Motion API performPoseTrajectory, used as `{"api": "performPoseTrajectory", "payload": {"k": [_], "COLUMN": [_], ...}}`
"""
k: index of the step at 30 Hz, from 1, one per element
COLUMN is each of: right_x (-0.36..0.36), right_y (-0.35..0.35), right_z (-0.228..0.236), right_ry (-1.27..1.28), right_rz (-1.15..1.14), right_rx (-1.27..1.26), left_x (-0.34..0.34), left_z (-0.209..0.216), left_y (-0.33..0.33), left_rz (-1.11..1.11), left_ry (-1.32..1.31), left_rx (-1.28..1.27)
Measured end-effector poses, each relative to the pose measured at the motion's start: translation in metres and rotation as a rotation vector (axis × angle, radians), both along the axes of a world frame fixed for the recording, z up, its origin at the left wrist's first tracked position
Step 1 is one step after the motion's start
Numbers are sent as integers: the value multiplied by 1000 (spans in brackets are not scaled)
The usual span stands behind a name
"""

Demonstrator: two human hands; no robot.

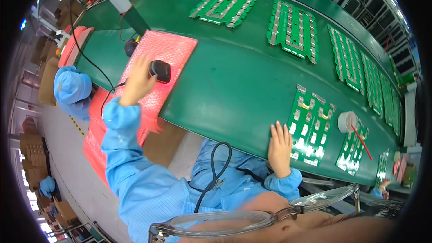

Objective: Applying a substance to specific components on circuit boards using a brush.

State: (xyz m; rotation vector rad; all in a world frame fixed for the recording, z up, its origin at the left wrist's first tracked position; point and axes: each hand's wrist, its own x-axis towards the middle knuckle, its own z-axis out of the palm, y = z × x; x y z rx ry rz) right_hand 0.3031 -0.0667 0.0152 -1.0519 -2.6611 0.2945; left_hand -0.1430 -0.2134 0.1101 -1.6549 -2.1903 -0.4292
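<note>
My left hand (138, 80) reaches out over a pink bubble-wrap sheet (166, 47) and grips a small black device (160, 70) with a black cable running from it. My right hand (280, 144) rests flat, fingers spread, on the near edge of the green conveyor belt (234, 81), touching the left edge of a green circuit board panel (309, 123). Both arms wear light blue sleeves.
Several more green circuit board panels (292, 29) lie along the belt. A roll of white tape (347, 121) and a red stick (361, 141) sit on another panel at right. A person in a blue cap (72, 87) sits at left. Cardboard boxes (31, 153) stand on the floor.
</note>
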Motion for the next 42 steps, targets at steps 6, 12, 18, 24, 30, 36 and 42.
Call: {"api": "performPoseTrajectory", "payload": {"k": [6, 12, 18, 24, 30, 36, 42], "right_x": [17, -6, -109, -154, -148, -137, -128], "right_y": [19, 15, -7, -7, 10, 19, 28], "right_z": [-21, -7, -9, -29, -82, -98, -87], "right_ry": [36, 169, 204, 111, 317, 216, 207], "right_rz": [-76, -62, 443, 796, 788, 784, 779], "right_rx": [27, 13, -166, -153, -264, -417, -521], "left_x": [-88, -87, -102, -145, -188, -214, -225], "left_z": [-39, -12, 82, 68, 4, -43, -63], "left_y": [-47, -29, 75, 262, 405, 481, 492], "left_rz": [19, 108, 98, 152, 321, 399, 401], "left_ry": [-257, -184, -44, -91, -162, -133, -188], "left_rx": [-289, -237, 26, -135, -98, -118, -172]}}
